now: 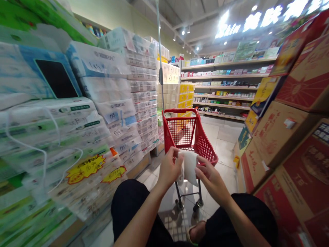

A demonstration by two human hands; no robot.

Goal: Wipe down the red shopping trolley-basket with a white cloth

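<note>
A white strip (190, 168), which looks like a roll of paper or cloth partly unrolled, hangs between my two hands. My left hand (171, 167) pinches its left side, where a curled edge shows. On the other side, my right hand (210, 176) holds the right edge between thumb and fingers. Just beyond the hands stands a small red shopping cart (205, 144) with a mesh basket and dark wheels.
Tall stacks of packaged tissue (144, 85) rise on the left, with a phone (56, 79) and white cable (45, 157) there. Cardboard boxes (280, 132) are piled on the right. Stocked shelves (226, 87) line the back. A thin pole (159, 44) rises by the cart.
</note>
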